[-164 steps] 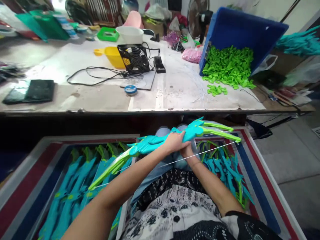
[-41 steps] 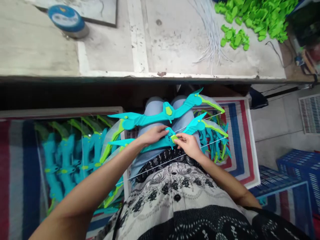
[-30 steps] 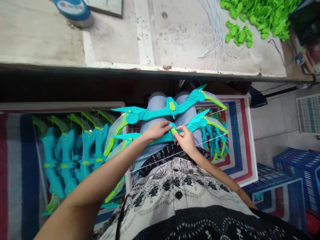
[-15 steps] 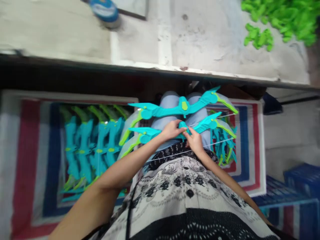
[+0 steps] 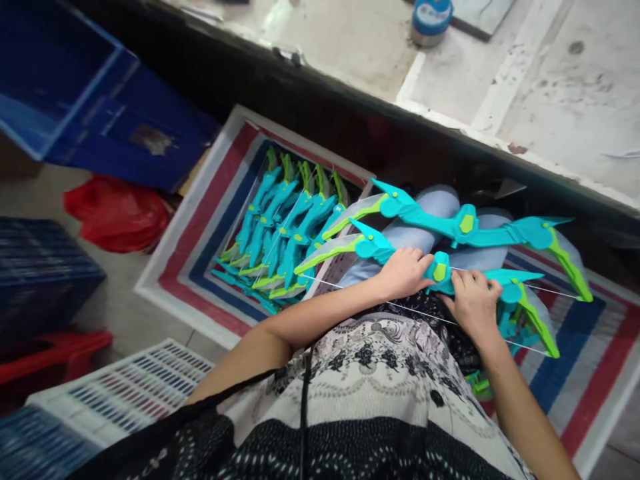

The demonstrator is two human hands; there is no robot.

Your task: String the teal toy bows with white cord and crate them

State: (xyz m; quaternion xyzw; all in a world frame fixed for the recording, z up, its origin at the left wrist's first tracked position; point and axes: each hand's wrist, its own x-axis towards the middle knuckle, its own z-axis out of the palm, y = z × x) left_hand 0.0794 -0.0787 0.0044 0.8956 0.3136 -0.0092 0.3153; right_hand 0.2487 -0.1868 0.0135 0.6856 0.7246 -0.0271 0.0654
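Note:
Two turquoise toy bows with lime-green curved limbs and white strings lie across my lap. My left hand [image 5: 407, 273] is wrapped round the nearer toy bow [image 5: 377, 250], just left of its middle. Closed on the same bow, right of the middle, is my right hand [image 5: 474, 300]. A lime-green piece [image 5: 440, 272] shows at the bow's centre, between the hands. The farther toy bow [image 5: 435, 223] rests over my knees, untouched, with a similar green piece at its centre. My palms and part of the grip are hidden.
A striped box [image 5: 170, 270] on the left holds several similar bows [image 5: 280, 213]. Another striped box [image 5: 575, 353] stands on the right. Beyond my knees runs a worktable edge [image 5: 450, 127] with a blue-lidded jar [image 5: 433, 23]. Blue crates [image 5: 125, 127] and a red bag [image 5: 117, 213] are far left.
The view has swung left. My hands have moved apart from a pinch at the nearer bow's middle to either side of it, and the green piece now shows there.

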